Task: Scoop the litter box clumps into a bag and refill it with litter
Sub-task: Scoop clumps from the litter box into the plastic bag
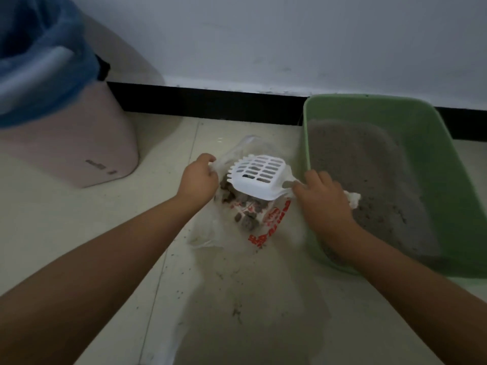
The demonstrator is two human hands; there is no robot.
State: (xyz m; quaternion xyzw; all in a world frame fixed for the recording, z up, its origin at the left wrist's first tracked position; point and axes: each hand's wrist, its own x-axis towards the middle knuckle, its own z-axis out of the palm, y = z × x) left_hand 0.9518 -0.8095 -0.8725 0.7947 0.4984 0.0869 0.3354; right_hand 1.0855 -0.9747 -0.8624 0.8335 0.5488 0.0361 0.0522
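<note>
Kneeling view, head camera: the person looks down at a tiled floor [237,299] beside a white wall, with both forearms reaching forward.
Bag: a thin white plastic bag [266,227] with red print lies on the floor just left of the litter box, its mouth pulled open upward, apparently so that the scoop can empty straight into it.
Clumps: dark grey clumps [246,219] sit inside the bag, showing through the plastic; a few lie under the scoop's toothed edge.
Scoop: a white slotted scoop [257,176] hangs over the bag mouth, tilted with its teeth toward the left hand; its slots look mostly empty, so the load seems already tipped out.
Left hand: the left hand [199,179] is curled, pinching the bag's left edge to hold the mouth wide.
Right hand: the right hand [322,198] is curled round the scoop's handle; a bit of white plastic shows past its knuckles, but whether it also grips the bag's right edge is hard to tell.
Litter box: a green litter box [448,164] stands against the wall, close to the bag to keep the carry short.
Litter: grey litter [369,175] covers its floor, banked toward the left side.
Bin: a pink bin [87,133] with a blue liner stands well apart to the left.
Spill: loose grains dot the floor near the bag.
</note>
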